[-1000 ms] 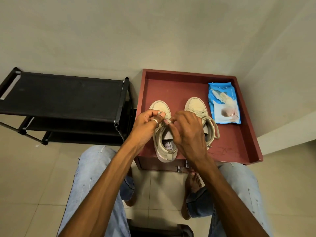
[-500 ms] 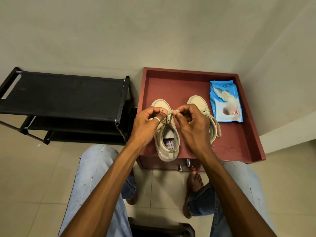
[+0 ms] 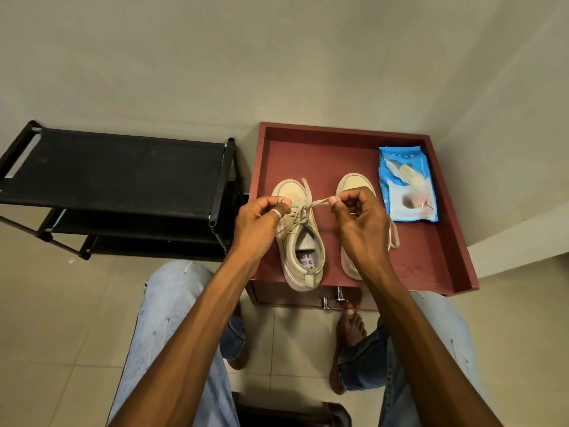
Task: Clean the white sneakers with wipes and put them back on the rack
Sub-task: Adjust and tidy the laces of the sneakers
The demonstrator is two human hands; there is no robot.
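Observation:
Two cream-white sneakers stand side by side, toes away from me, on a red wooden tray-top [image 3: 345, 155]. The left sneaker [image 3: 303, 251] shows its open collar and insole. My left hand [image 3: 260, 224] pinches one end of its lace [image 3: 317, 203] and my right hand [image 3: 361, 223] pinches the other end, the lace stretched between them over the tongue. The right sneaker [image 3: 352, 183] is mostly hidden behind my right hand. A blue pack of wipes [image 3: 406, 186] lies flat at the tray's right side.
A black shoe rack [image 3: 117, 171] with fabric shelves stands left of the red cabinet, against the wall. The cabinet front has small metal knobs [image 3: 332, 298]. My knees in light jeans and bare feet are on the tiled floor below.
My hands have drawn apart sideways, pulling the left sneaker's lace ends outward and taut. The sneaker's collar, covered before by my right hand, now shows.

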